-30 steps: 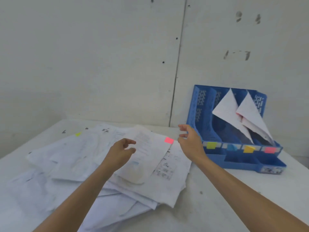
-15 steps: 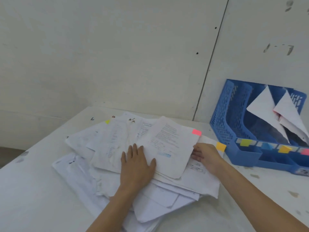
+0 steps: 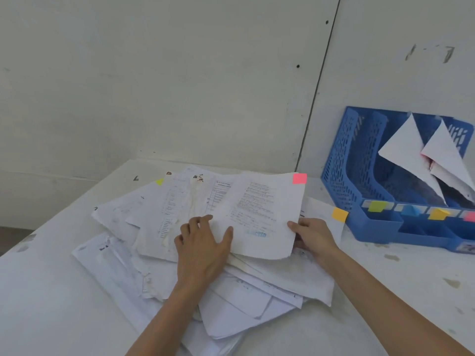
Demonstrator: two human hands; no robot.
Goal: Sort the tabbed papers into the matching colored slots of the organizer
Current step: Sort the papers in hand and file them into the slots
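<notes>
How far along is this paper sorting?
Barely begun. A few sheets already stand in the blue organizer. The right hand pinches the pink-tabbed sheet while the left hand presses the pile. Unsorted: nearly the whole pile, including an orange-tabbed sheet and a yellow-tabbed sheet.

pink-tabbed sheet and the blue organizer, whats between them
Head view: the corner of an orange-tabbed sheet pokes out between the pink-tabbed sheet and the blue organizer, plus some bare table.

white table (image 3: 385, 317), a loose heap of papers (image 3: 244, 291) and a blue organizer (image 3: 380, 227) directly on it
</notes>
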